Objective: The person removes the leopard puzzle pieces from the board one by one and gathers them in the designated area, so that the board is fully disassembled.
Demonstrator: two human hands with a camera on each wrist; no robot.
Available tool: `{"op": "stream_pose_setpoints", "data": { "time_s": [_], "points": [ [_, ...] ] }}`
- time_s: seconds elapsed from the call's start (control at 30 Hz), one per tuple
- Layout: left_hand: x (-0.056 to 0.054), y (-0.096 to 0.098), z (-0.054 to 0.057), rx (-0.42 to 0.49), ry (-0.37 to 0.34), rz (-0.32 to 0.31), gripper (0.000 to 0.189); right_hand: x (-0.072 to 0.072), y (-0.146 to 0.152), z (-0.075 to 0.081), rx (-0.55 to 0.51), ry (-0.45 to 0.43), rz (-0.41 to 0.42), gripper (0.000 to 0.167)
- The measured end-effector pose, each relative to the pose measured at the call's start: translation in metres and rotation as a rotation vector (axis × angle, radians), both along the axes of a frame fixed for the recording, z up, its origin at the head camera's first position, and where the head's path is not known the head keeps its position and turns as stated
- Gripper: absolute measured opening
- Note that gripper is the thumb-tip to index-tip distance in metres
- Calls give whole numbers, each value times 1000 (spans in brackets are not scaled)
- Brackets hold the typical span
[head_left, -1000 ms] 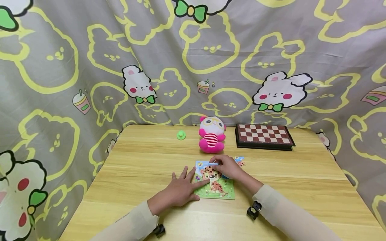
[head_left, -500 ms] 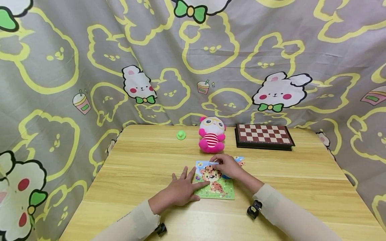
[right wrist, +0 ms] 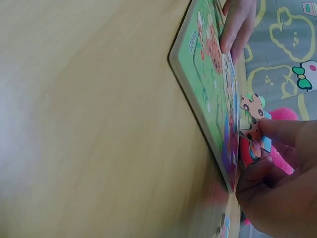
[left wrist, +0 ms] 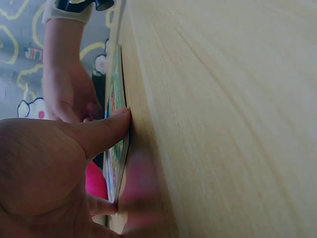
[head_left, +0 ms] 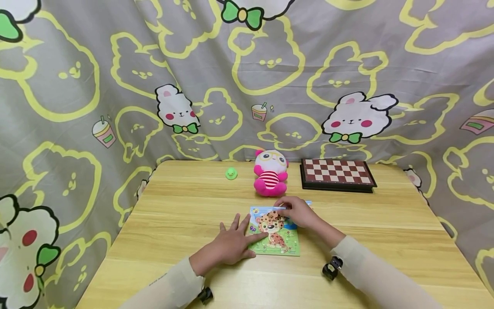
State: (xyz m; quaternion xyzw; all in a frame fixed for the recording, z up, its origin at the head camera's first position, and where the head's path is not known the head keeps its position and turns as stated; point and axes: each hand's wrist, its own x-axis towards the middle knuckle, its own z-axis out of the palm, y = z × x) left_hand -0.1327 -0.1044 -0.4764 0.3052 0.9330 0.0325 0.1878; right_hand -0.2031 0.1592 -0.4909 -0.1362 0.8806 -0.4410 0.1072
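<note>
A square jigsaw puzzle (head_left: 275,242) with a cartoon leopard on green and blue lies flat on the wooden table. My left hand (head_left: 233,242) rests at its left side with the fingers spread; one finger reaches across the picture, and the left wrist view shows the thumb (left wrist: 111,124) against the board's edge. Over the upper right part of the board, my right hand (head_left: 299,212) pinches a puzzle piece (right wrist: 252,119) between thumb and finger. That piece, spotted orange with some blue, stands tilted up from the board in the right wrist view.
Another puzzle piece (right wrist: 226,225) lies on the table (head_left: 173,214) right of the board, mostly hidden by the right hand in the head view. Behind stand a pink plush panda (head_left: 271,174), a small green duck (head_left: 231,173) and a checkered chessboard box (head_left: 337,174). A patterned curtain (head_left: 216,64) hangs around.
My right hand has shifted slightly right along the board's top with the pinched piece, now covering most of the loose piece beside the board. The left hand stays where it was.
</note>
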Motion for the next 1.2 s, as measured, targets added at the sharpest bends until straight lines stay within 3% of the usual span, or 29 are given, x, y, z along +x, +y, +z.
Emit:
{"op": "stream_pose_setpoints", "data": {
  "time_s": [0.6, 1.2],
  "points": [
    [1, -1, -3, 10, -4, 7, 63, 1, 45, 0, -14, -76, -70, 14],
    [0, -1, -3, 16, 1, -1, 63, 1, 89, 3, 20, -59, -104, 20]
  ]
}}
